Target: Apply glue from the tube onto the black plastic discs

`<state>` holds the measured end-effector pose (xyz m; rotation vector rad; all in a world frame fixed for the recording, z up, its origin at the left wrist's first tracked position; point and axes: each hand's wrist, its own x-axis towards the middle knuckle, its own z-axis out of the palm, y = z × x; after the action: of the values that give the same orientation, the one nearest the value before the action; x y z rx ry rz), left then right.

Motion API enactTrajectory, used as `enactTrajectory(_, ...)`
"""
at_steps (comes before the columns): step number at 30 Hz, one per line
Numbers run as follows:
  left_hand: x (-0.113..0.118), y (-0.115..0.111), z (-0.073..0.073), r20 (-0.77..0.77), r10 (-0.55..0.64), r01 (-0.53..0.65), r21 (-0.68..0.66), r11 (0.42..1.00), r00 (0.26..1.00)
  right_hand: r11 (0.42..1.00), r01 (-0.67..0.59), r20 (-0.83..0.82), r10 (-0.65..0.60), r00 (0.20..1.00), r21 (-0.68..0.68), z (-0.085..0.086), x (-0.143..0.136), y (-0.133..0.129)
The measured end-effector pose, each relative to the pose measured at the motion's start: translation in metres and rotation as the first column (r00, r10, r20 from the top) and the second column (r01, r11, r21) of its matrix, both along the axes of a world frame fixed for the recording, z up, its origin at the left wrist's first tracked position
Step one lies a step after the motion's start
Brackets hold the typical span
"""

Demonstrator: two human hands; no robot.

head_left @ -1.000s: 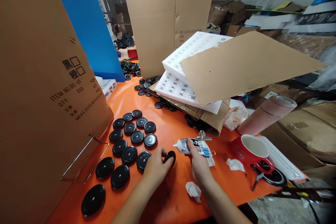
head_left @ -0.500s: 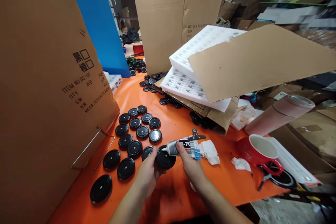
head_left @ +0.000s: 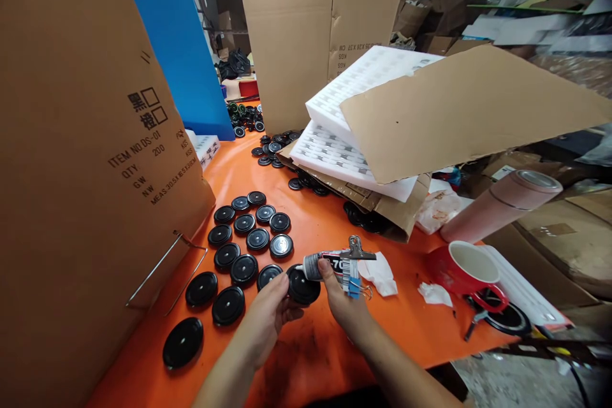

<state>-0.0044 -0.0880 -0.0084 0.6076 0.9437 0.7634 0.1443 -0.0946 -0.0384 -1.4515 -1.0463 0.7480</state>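
My left hand (head_left: 270, 315) grips a round black disc (head_left: 306, 290) by its left edge, thumb on top and fingers beneath. My right hand (head_left: 342, 296) is closed around a glue tube (head_left: 329, 266) with a white nozzle, which points left with its tip over the disc's upper left face. A metal bulldog clip (head_left: 354, 248) and a blue binder clip (head_left: 354, 287) are clamped on the tube's back end. Left of my hands, several similar black discs (head_left: 244, 269) lie in rough rows on the orange tabletop (head_left: 315, 229). Whether glue is coming out cannot be made out.
A printed carton (head_left: 157, 140) stands along the left, with a bent wire (head_left: 155, 268) near its base. White foam trays (head_left: 349, 153) and a cardboard sheet (head_left: 468, 108) are stacked behind. On the right are a red mug (head_left: 466, 271), a pink flask (head_left: 502, 204) and crumpled tissue (head_left: 381, 274).
The tube has turned slightly, its clips now hanging a little differently, and the nozzle tip sits a bit higher on the disc. The whole view has shifted slightly.
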Motion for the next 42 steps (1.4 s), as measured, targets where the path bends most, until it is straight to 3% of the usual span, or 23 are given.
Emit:
enactTrajectory(5,-0.005,0.002,-0.001,0.123,-0.058,0.06,-0.015,0.998,0.991,1.0,-0.003,-0.039,0.004,0.999,0.007,0.005,-0.003,0.0)
enactTrajectory(10,0.0,0.004,-0.005,0.162,0.072,-0.046,-0.162,0.986,0.984,0.999,-0.014,-0.07,0.017,0.997,0.042,0.008,-0.008,-0.002)
enactTrajectory(17,-0.006,0.002,-0.001,0.169,-0.042,0.054,-0.063,0.997,0.985,0.999,0.0,-0.039,0.001,0.999,0.037,0.006,-0.004,-0.001)
enactTrajectory(20,-0.005,0.002,-0.002,0.209,0.011,0.008,-0.09,0.996,0.978,0.999,-0.019,-0.056,0.02,0.998,0.026,0.007,-0.005,0.0)
enactTrajectory(23,-0.002,0.003,-0.006,0.175,0.075,-0.05,-0.142,0.989,0.982,0.999,-0.044,-0.069,0.046,0.997,0.031,0.007,-0.006,0.0)
enactTrajectory(28,-0.005,0.001,-0.008,0.173,-0.009,0.021,-0.066,0.998,0.985,1.0,-0.009,-0.018,0.009,1.0,0.01,0.002,-0.003,0.0)
enactTrajectory(33,-0.004,0.0,-0.008,0.214,0.038,-0.02,-0.085,0.996,0.976,0.999,-0.003,0.028,0.002,1.0,0.035,0.0,-0.001,0.001)
enactTrajectory(38,0.001,0.0,-0.011,0.125,0.064,-0.054,-0.077,0.996,0.99,0.999,-0.016,0.034,0.014,0.999,0.05,-0.005,0.0,0.003)
enactTrajectory(42,-0.002,-0.001,-0.011,0.042,0.068,-0.067,-0.026,0.997,0.997,0.99,0.064,0.094,-0.076,0.993,0.124,-0.012,0.006,0.005)
